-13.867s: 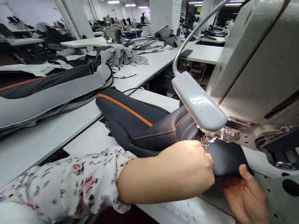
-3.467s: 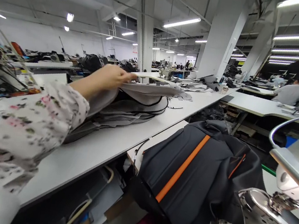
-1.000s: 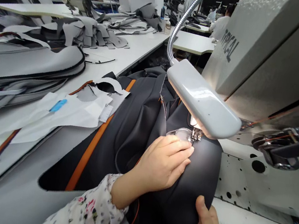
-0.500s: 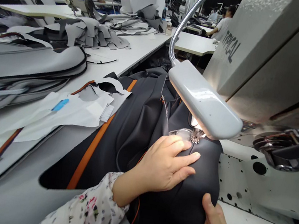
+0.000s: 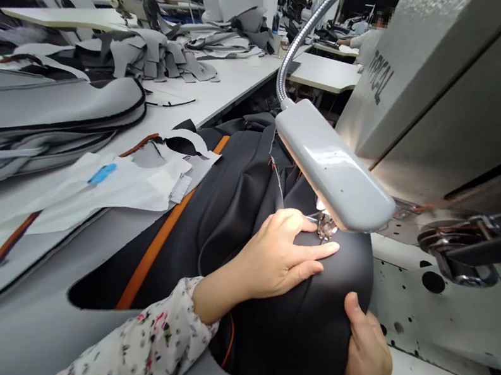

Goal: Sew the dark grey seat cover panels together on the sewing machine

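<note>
Grey fabric stack (image 5: 47, 105): left of the steel presser foot (image 5: 327, 228), cut off.
Dark orange-striped cover (image 5: 231, 216): under the foot.
Left hand (image 5: 280, 253): spread on the cover beside the foot.
White lamp (image 5: 335, 166): partly hiding the foot.
Right hand (image 5: 369, 354): clamped on the cover right of the foot, fingers mostly hidden.

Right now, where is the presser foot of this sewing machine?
In the head view, the presser foot is right of centre, under the gooseneck lamp and close beside the left hand.
</note>
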Available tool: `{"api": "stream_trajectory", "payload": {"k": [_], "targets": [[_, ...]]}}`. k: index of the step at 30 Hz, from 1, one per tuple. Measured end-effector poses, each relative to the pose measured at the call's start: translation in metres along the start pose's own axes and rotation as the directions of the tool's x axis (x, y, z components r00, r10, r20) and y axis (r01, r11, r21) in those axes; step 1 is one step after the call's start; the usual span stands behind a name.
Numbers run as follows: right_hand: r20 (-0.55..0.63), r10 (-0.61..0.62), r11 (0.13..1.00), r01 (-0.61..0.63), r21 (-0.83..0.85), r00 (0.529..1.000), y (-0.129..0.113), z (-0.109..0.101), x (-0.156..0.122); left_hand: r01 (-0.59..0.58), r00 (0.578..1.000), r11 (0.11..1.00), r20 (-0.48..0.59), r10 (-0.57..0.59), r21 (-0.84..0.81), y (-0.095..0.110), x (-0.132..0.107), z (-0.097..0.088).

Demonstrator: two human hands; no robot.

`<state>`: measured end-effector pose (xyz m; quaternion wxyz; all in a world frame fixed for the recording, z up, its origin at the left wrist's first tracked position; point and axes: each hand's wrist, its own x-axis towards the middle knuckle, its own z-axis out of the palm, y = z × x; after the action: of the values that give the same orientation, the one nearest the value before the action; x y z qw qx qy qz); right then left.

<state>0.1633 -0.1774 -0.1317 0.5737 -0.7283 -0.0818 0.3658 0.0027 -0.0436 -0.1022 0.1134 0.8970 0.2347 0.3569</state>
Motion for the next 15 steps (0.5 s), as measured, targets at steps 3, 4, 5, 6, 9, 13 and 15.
{"api": "stream_trajectory", "payload": {"k": [3,4,5,6,9,13,15], "targets": [[0.005,-0.033,0.999,0.033,0.016,0.999,0.003,0.000,0.018,0.016,1.000,1.000,0.027,-0.015,-0.016,-0.003,0.002,0.000],[0.039,-0.059,0.998,0.059,0.020,0.997,0.004,0.001,0.023,0.019,0.999,1.000,0.031,-0.019,-0.017,-0.004,0.002,0.001],[0.089,-0.099,0.995,0.098,0.016,0.991,0.004,0.003,0.027,0.019,0.999,1.000,0.032,-0.018,-0.015,-0.005,0.003,0.002],[0.149,-0.142,0.990,0.142,0.009,0.979,0.003,0.005,0.029,0.015,0.999,1.000,0.033,-0.015,-0.013,-0.005,0.003,0.004],[0.321,-0.244,0.965,0.260,-0.008,0.915,0.002,0.012,0.030,0.000,0.999,1.000,0.037,0.001,-0.020,-0.004,0.005,0.003],[0.400,-0.330,0.920,0.387,-0.068,0.855,0.009,0.005,0.037,0.060,0.988,0.987,0.151,-0.036,-0.152,-0.010,0.009,-0.022],[0.371,-0.394,0.871,0.471,-0.141,0.841,0.013,-0.019,0.055,0.185,0.961,0.949,0.249,-0.120,-0.254,-0.027,0.018,-0.039]]}}
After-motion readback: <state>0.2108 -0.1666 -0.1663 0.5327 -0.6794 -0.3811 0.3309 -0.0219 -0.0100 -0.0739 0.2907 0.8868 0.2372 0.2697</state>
